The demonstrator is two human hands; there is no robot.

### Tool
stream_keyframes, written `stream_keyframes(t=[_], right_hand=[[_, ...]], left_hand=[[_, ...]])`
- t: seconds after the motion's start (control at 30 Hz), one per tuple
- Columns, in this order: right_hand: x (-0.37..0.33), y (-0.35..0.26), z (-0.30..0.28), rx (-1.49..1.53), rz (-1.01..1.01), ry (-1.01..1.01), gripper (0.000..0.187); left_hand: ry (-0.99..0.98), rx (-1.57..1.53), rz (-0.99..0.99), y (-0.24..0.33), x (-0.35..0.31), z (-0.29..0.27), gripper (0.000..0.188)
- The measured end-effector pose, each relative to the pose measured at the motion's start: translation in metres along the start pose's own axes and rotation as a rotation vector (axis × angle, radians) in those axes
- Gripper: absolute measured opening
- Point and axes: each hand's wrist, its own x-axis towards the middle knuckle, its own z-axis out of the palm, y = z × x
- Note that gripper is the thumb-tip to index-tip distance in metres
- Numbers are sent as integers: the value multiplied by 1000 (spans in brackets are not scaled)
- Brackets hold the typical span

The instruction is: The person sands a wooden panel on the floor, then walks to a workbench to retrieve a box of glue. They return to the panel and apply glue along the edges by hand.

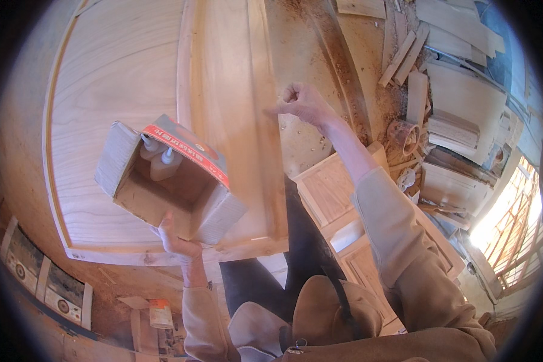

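My left hand (181, 244) grips the near side of an open cardboard box (117, 160), its thumb over the rim. Grey and red printing covers the box's far flap. Inside, two white plastic bottles with nozzle tips (165, 164) stand in the far left corner; bare cardboard shows beside them. Under the box lies a large pale wooden panel (114, 72) with a raised frame. My right hand (304, 104) hovers by the panel's right edge, its fingers curled in. What they hold, if anything, is too small to make out.
Wood offcuts (407, 54) and boards lie piled at the right, near a dusty round tub (403, 136). A framed wooden door (329, 196) is below my right forearm. At the lower left sit an orange and white can (160, 314) and units with round dials (61, 306).
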Motion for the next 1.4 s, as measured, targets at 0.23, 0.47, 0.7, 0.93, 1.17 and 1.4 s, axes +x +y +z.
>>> stream_keyframes(t=[0.23, 0.47, 0.7, 0.93, 1.17, 1.4], right_hand=[[4, 0, 4, -69, -38, 47, 52], [46, -5, -7, -25, -11, 184, 48], [32, -10, -5, 46, 55, 81, 45], [-16, 11, 9, 89, -43, -12, 44], [-51, 31, 16, 101, -46, -79, 46], [-114, -15, 20, -2, 10, 245, 35]], left_hand=[[-78, 73, 95, -3, -1, -2, 42], [36, 14, -29, 3, -2, 1, 45], [58, -18, -95, 8, -2, 6, 45], [43, -57, -112, 10, -4, 9, 42], [-36, 9, 31, 2, 0, 5, 38], [-123, -29, -77, -8, 6, -6, 37]])
